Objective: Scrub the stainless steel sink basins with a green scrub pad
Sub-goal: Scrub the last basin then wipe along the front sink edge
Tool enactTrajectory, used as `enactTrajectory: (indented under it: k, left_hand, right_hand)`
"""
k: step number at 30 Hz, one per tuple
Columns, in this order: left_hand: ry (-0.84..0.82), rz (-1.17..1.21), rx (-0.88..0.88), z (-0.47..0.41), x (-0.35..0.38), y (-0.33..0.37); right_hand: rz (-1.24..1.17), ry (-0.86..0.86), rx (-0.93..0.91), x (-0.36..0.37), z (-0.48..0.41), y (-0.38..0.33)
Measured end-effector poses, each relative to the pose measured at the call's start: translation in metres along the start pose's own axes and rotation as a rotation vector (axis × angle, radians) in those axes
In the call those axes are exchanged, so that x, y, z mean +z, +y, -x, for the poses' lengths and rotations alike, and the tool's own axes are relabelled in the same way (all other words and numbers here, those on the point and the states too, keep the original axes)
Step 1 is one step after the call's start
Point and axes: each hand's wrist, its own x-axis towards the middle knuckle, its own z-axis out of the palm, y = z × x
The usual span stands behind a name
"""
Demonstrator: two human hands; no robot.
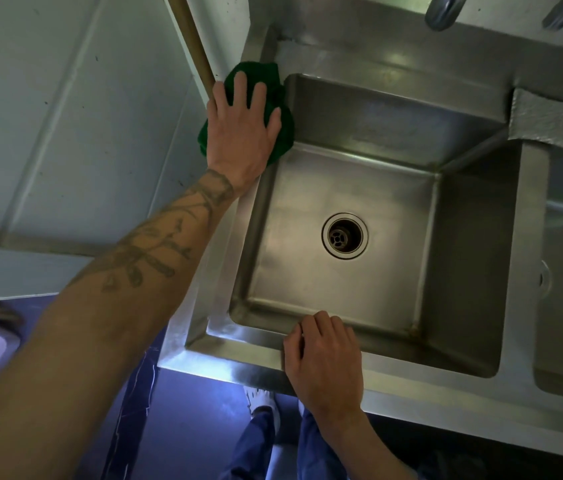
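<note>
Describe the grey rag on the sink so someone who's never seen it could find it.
Start at the steel sink with the round drain. Go to the basin's far right corner, where the divider meets the back ledge. The rag drapes there: pale grey, crinkled, lying untouched, unlike the green pad under the left hand.

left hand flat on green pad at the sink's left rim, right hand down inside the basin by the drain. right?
Not quite. The left hand does press the green pad on the left rim, but the head view shows the right hand resting on the sink's front edge, not inside the basin by the drain.
</note>
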Motion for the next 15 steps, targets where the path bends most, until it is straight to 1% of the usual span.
enactTrajectory:
  k: [8,13,15]
  left_hand:
    - [-0.021,0.037,0.066,-0.018,-0.01,-0.004]
    - [-0.018,0.003,0.242,-0.014,-0.006,-0.012]
    - [-0.033,0.005,0.22,-0.023,-0.009,-0.009]
  right_hand:
    - [0.005,-0.015,-0.011,-0.001,0.001,-0.002]
    - [0.01,-0.013,-0.017,0.0,0.001,-0.001]
    - [0.005,-0.005,-0.024,0.0,0.001,0.0]
